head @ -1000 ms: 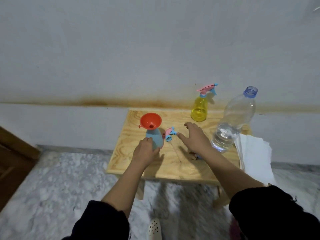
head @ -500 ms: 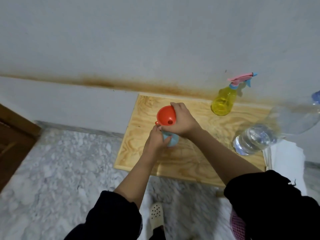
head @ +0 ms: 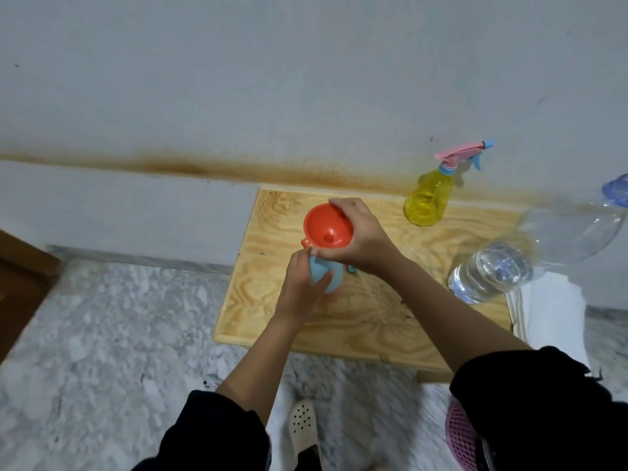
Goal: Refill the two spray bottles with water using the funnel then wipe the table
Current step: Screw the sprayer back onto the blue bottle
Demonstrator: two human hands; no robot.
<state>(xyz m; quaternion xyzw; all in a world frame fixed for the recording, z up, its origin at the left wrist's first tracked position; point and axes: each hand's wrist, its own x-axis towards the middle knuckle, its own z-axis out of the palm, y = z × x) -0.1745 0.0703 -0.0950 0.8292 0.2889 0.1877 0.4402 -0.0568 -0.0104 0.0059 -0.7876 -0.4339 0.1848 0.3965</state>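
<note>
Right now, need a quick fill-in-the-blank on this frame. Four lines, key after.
1. The right hand grips the rim of the orange ____.
2. The left hand holds the blue spray bottle on the wooden ____.
3. The yellow spray bottle wears a ____ trigger head.
4. The clear water bottle has a ____ cap.
Missing: funnel; table; pink; blue.

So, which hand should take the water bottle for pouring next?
Probably the right hand. The water bottle stands on the right side of the table, near the right forearm. The left hand grips the blue spray bottle under the orange funnel and can steady it.
</note>
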